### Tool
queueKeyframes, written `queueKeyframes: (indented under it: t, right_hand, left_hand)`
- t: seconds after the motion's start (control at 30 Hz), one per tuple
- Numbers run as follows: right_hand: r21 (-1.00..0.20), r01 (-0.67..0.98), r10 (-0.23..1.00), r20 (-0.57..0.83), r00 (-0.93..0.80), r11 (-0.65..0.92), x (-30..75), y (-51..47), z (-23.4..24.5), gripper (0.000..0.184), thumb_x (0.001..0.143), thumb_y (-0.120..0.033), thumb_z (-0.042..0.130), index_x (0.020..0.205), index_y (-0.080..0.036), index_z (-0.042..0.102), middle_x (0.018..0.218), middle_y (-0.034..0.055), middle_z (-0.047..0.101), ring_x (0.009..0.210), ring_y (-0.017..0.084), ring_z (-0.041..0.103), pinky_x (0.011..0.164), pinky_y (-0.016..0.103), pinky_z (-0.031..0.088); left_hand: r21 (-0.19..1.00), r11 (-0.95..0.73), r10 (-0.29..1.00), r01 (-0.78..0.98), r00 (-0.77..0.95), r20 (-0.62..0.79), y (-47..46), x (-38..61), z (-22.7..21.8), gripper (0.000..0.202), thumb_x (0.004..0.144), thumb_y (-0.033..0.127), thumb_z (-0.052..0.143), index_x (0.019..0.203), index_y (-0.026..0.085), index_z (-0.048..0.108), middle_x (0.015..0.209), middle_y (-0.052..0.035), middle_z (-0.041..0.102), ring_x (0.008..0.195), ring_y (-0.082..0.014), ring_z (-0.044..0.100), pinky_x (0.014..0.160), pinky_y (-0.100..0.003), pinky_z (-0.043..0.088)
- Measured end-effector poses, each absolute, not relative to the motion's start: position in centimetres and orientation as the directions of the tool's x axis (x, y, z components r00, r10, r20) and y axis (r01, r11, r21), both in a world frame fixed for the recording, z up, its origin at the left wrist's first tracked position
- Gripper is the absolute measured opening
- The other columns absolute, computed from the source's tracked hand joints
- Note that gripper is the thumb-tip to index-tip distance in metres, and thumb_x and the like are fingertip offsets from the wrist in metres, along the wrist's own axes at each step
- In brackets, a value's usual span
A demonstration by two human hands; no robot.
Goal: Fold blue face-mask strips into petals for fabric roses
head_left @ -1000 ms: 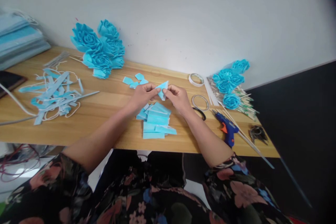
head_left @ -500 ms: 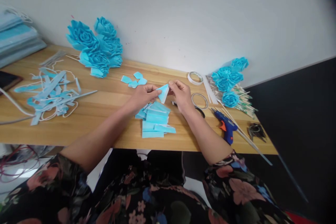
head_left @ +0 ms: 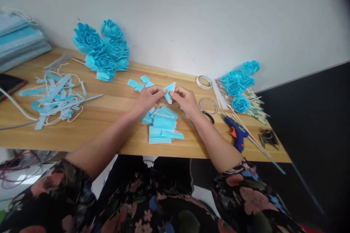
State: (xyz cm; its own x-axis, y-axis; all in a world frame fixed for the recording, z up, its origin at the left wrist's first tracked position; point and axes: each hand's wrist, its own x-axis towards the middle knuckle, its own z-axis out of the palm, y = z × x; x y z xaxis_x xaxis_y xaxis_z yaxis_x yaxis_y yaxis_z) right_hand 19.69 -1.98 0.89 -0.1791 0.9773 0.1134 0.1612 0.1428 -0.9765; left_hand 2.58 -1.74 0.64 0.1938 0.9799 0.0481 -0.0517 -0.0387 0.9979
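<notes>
Between my two hands is a folded piece of blue mask fabric point(head_left: 170, 91), roughly triangular with a white edge. My left hand point(head_left: 150, 98) pinches its left side between thumb and fingers. With thumb and fingertips my right hand point(head_left: 186, 100) grips the right side, lower down. Just below them lies a loose pile of cut blue fabric pieces point(head_left: 163, 123) on the wooden table point(head_left: 115, 131). Several small blue petal-shaped pieces point(head_left: 133, 83) rest beyond my left hand.
Blue fabric roses point(head_left: 105, 52) stand at the back left, more roses point(head_left: 237, 82) at the right. Fabric strips and ear loops point(head_left: 58, 96) lie tangled left, near stacked masks point(head_left: 20, 42). Tape rolls point(head_left: 204, 82), a blue glue gun point(head_left: 237, 133) and sticks point(head_left: 261, 147) lie right.
My right hand has shifted its grip from the top corner of the fabric piece down to its lower right side. The left hand still pinches the left side.
</notes>
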Motion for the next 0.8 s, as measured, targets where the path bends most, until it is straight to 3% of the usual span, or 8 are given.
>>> queueKeyframes:
  t: [0.2, 0.33, 0.47, 0.57, 0.7, 0.8]
  right_hand:
    - [-0.964, 0.191, 0.97, 0.146, -0.194, 0.184, 19.6, -2.0, 0.7, 0.032, 0.079, -0.046, 0.07, 0.066, -0.02, 0.058, 0.064, -0.0025, 0.06, 0.062, 0.012, 0.053, 0.061, 0.026, 0.041]
    - [-0.958, 0.195, 0.969, 0.174, -0.177, 0.208, 19.7, -1.9, 0.7, 0.03, 0.084, -0.045, 0.064, 0.07, -0.019, 0.061, 0.065, -0.0022, 0.06, 0.064, 0.012, 0.055, 0.065, 0.027, 0.046]
    - [-0.903, 0.275, 0.944, 0.31, -0.112, 0.329, 20.1, -1.8, 0.8, 0.019, 0.088, -0.038, 0.061, 0.098, -0.024, 0.067, 0.097, 0.0023, 0.07, 0.091, 0.017, 0.063, 0.078, 0.032, 0.052]
    - [-0.764, 0.404, 0.863, 0.474, -0.177, 0.503, 20.3, -1.9, 0.9, 0.029, 0.087, -0.027, 0.062, 0.115, -0.033, 0.066, 0.128, 0.0029, 0.063, 0.12, 0.022, 0.056, 0.095, 0.041, 0.051]
    - [-0.584, 0.511, 0.766, 0.574, -0.291, 0.631, 20.2, -1.9, 0.8, 0.032, 0.088, -0.02, 0.062, 0.113, -0.039, 0.068, 0.139, -0.0013, 0.056, 0.133, 0.025, 0.047, 0.112, 0.053, 0.039]
    - [-0.554, 0.517, 0.749, 0.577, -0.326, 0.652, 20.2, -1.8, 0.5, 0.027, 0.088, -0.019, 0.062, 0.104, -0.039, 0.072, 0.14, -0.0028, 0.055, 0.133, 0.025, 0.046, 0.109, 0.053, 0.042]
  left_hand:
    - [1.0, -0.017, 0.978, 0.012, 0.206, 0.014, -1.9, 2.4, 0.8, 0.026, 0.075, 0.042, 0.072, 0.073, 0.016, 0.072, 0.063, 0.0, 0.064, 0.056, -0.0098, 0.05, 0.058, -0.024, 0.042]
    - [1.0, -0.003, 0.983, -0.022, 0.181, 0.007, -1.6, 2.3, 0.4, 0.025, 0.074, 0.039, 0.074, 0.067, 0.015, 0.07, 0.061, -0.0003, 0.064, 0.056, -0.01, 0.05, 0.059, -0.025, 0.042]
    - [0.98, 0.088, 0.983, -0.18, 0.173, -0.057, -1.1, 2.4, -0.2, 0.027, 0.076, 0.037, 0.075, 0.065, 0.015, 0.066, 0.061, -0.0012, 0.063, 0.056, -0.0098, 0.053, 0.059, -0.025, 0.042]
    - [0.935, 0.18, 0.972, -0.306, 0.202, -0.121, -1.0, 2.4, -0.3, 0.024, 0.077, 0.035, 0.076, 0.068, 0.014, 0.066, 0.063, -0.0015, 0.063, 0.058, -0.0096, 0.055, 0.059, -0.024, 0.041]
    - [0.895, 0.217, 0.967, -0.39, 0.212, -0.143, -1.1, 2.4, 0.0, 0.022, 0.075, 0.033, 0.078, 0.071, 0.014, 0.067, 0.064, -0.0009, 0.062, 0.06, -0.0094, 0.055, 0.059, -0.023, 0.04]
    - [0.892, 0.223, 0.966, -0.392, 0.21, -0.149, -1.2, 2.4, 0.1, 0.024, 0.074, 0.033, 0.079, 0.068, 0.014, 0.066, 0.062, -0.0005, 0.062, 0.059, -0.0094, 0.055, 0.058, -0.023, 0.039]
